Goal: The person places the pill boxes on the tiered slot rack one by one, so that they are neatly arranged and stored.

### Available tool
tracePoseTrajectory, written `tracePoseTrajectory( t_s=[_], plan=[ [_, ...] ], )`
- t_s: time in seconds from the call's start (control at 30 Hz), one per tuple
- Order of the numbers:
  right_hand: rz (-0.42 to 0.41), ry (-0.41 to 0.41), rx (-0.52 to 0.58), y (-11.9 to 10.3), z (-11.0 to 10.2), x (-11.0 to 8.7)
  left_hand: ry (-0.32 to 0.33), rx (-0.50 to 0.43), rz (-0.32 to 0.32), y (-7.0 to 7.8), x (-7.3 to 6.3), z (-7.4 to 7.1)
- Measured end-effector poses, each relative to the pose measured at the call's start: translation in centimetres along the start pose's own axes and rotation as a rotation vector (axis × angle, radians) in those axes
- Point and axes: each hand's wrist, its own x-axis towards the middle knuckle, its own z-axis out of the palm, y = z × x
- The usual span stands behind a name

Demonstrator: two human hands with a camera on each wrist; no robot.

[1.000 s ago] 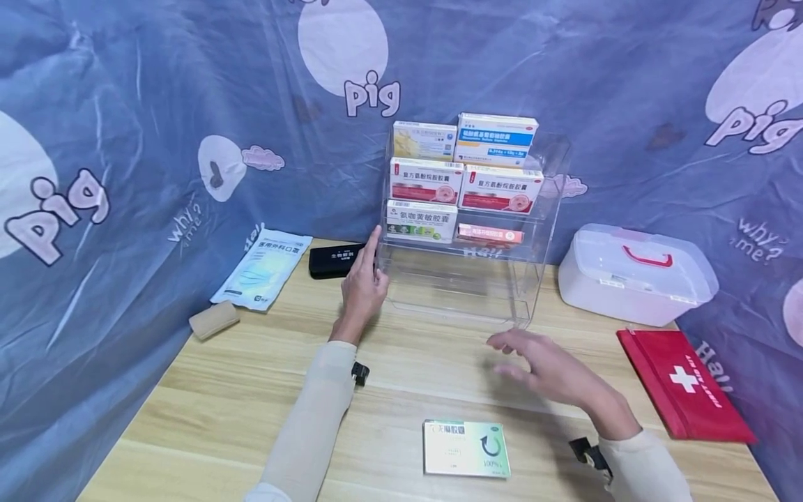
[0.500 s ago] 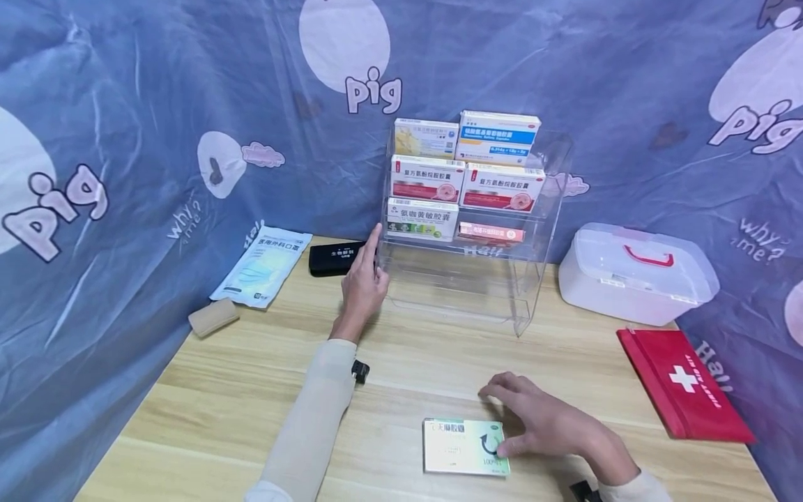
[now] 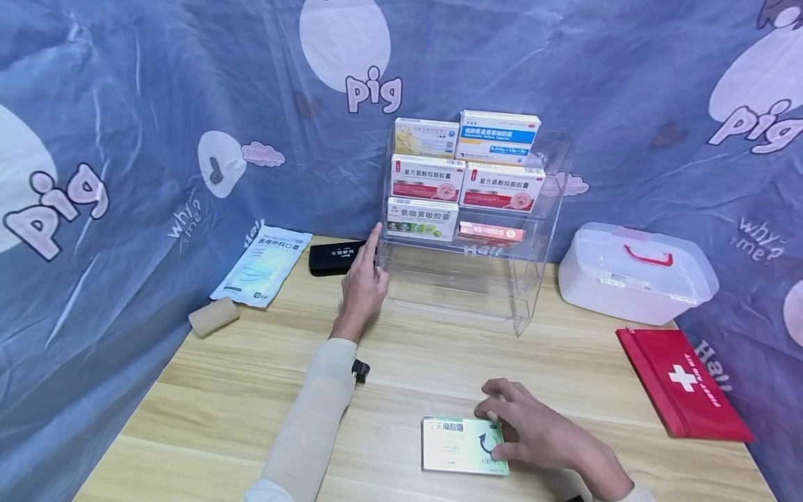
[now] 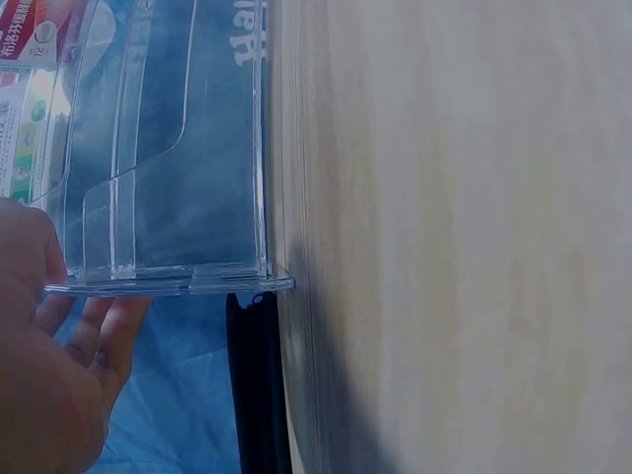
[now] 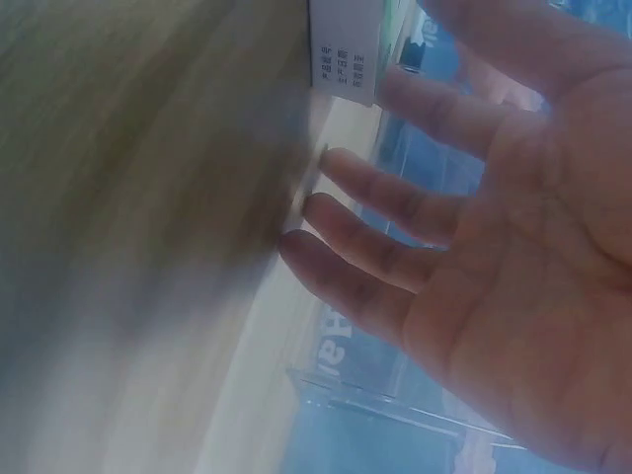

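My left hand (image 3: 365,284) rests against the left side of a clear acrylic display rack (image 3: 530,279), fingers extended along the side panel. In the left wrist view, the thumb is at the panel's front edge and the fingers lie outside it. Near the front, a flat pale green and white medicine box (image 3: 454,446) lies on the table. My right hand (image 3: 542,432) is at its right end, pinching it with the thumb over the printed face and the index finger at the far edge. The other right fingers are spread in the right wrist view.
Several medicine boxes (image 3: 426,180) fill the rack's upper tiers. Left of it are a black case (image 3: 332,259), a mask packet (image 3: 263,268) and a tan roll (image 3: 214,317). To the right stand a white lidded box (image 3: 633,279) and a red first aid pouch (image 3: 684,387).
My right hand has come down and toward me from in front of the rack to the green and white medicine box, which has shifted slightly left. The left hand stays in place.
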Motion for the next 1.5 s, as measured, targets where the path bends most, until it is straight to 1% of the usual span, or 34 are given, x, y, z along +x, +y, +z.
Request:
tracePoseTrajectory(
  t_s=[0.1,0.27,0.5,0.67,0.87,1.0,1.07,1.23,1.3,1.43,1.5],
  plan=[
    [-0.007,0.004,0.003,0.0,0.0,0.1,0.012,-0.002,-0.001,-0.1,0.0,0.0],
    [0.019,-0.004,0.015,-0.2,0.0,0.0,0.009,0.002,-0.002,-0.2,0.0,-0.1],
    [0.025,-0.004,0.021,-0.7,0.3,-0.1,0.022,0.003,0.016,-0.2,0.2,-0.2],
    [0.043,-0.012,0.041,-1.0,0.4,0.0,0.015,0.003,0.007,-0.2,0.2,-0.2],
    [0.008,-0.004,0.04,-1.5,0.4,0.2,0.013,0.007,0.006,-0.3,0.2,-0.1],
    [0.021,-0.03,0.096,-1.7,0.4,0.4,0.012,0.007,0.013,-0.3,0.1,0.0],
    [0.016,-0.029,0.13,-1.7,0.5,0.6,0.015,0.008,0.015,-0.4,0.0,0.0],
    [-0.077,0.031,0.222,-1.4,0.9,0.9,0.02,0.009,0.006,-0.3,-0.1,-0.1],
    [-0.098,0.051,0.261,-1.2,1.0,1.0,0.017,0.008,-0.001,-0.3,-0.2,-0.1],
    [-0.085,0.068,0.326,-0.7,0.7,1.1,0.005,0.003,-0.002,-0.2,-0.2,0.0],
    [-0.076,0.077,0.333,-0.5,0.4,1.2,0.003,0.002,0.001,-0.2,-0.2,0.0]
  ],
)
